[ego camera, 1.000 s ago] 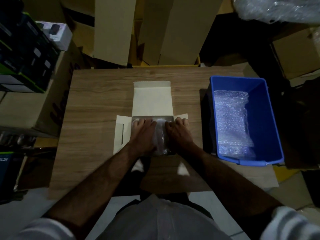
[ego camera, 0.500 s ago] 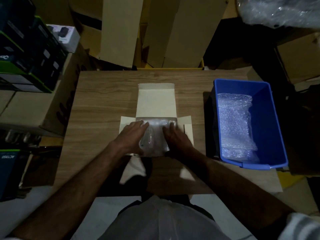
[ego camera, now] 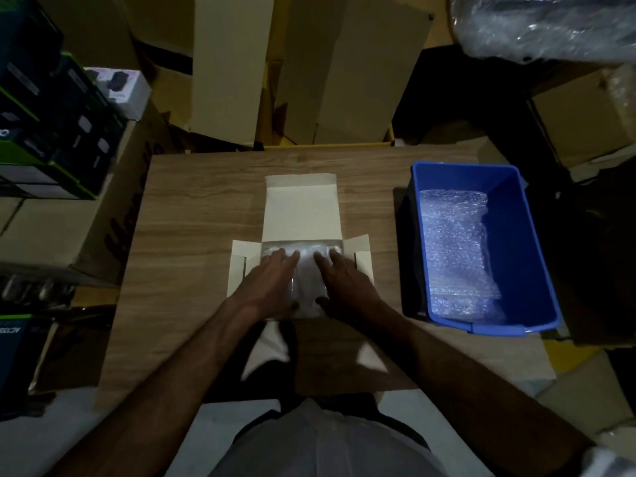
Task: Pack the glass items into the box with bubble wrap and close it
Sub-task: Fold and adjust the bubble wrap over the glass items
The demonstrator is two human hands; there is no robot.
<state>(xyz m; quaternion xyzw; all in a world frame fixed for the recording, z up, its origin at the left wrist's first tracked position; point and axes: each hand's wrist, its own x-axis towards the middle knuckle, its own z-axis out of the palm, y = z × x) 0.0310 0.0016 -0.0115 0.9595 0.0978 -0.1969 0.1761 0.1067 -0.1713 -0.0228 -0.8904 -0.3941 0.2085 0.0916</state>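
Stacked cartons ring a wooden table (ego camera: pixel 192 215); both hands, left (ego camera: pixel 272 287) and right (ego camera: pixel 344 287), press flat-fingered on bubble wrap (ego camera: pixel 304 270) inside the open white box (ego camera: pixel 301 208). No writing legible.

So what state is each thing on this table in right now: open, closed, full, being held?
Box: open, lid flap laid back, side flaps spread out.
Wrapped bundle: sits in the box, pressed down by both hands.
Left hand: flat, fingers straight, pressing the bundle.
Right hand: flat, fingers straight, pressing the bundle.
Blue bin: open, bubble wrap lying inside.
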